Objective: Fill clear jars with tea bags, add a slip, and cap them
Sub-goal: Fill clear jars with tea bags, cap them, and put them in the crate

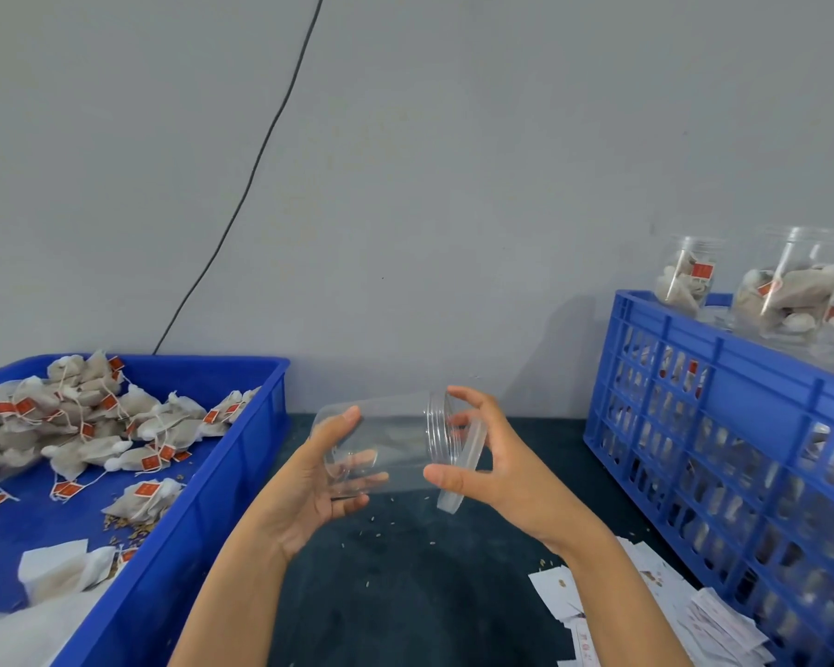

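An empty clear jar (386, 438) lies on its side in the air above the dark table, mouth toward the right. My left hand (319, 479) cradles its base end, fingers curled round it. My right hand (492, 454) pinches the clear lid (463, 466), which sits just off the jar's threaded mouth, tilted. Tea bags (92, 426) with red tags are heaped in the blue tray (242, 454) at the left. White paper slips (646, 599) lie scattered at the lower right.
A blue slatted crate (723, 426) stands at the right with filled jars (684, 276) on top of it. Loose grains dot the dark table (405, 570) under my hands. A grey wall with a black cable is behind.
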